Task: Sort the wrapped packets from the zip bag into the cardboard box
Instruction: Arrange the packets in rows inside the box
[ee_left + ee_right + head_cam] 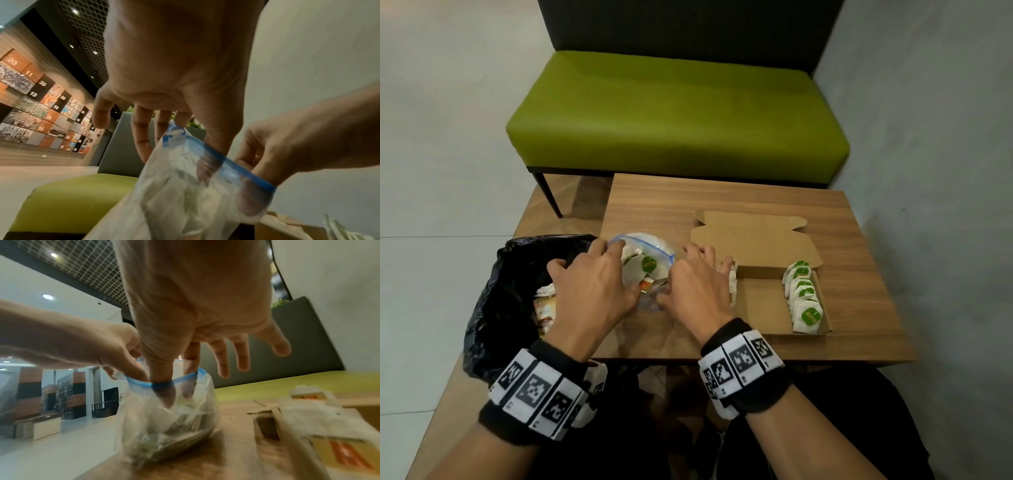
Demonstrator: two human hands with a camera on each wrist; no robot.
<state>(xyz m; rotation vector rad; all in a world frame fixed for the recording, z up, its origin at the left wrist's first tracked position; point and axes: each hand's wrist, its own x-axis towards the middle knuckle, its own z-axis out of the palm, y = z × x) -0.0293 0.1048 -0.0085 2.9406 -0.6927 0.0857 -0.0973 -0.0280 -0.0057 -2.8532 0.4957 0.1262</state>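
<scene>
- Head view, nearest: the left hand (594, 284) and right hand (697, 287) meet over the zip bag (650, 270) on the desk (859, 274).
- Left thumb and forefinger pinch the bag's blue-edged mouth; the other left fingers (141, 134) hang straight.
- Right thumb and forefinger reach inside the bag, the rest spread; whether they grip a packet cannot be told.
- Wrapped packets (643, 267) fill the bag.
- Just right of the bag lies the open cardboard box (760, 301), a row of green-labelled packets (804, 298) along its right wall.
- Left of the bag sits a black plastic bag (510, 284).
- Beyond the bag stands a green bench (678, 113).
</scene>
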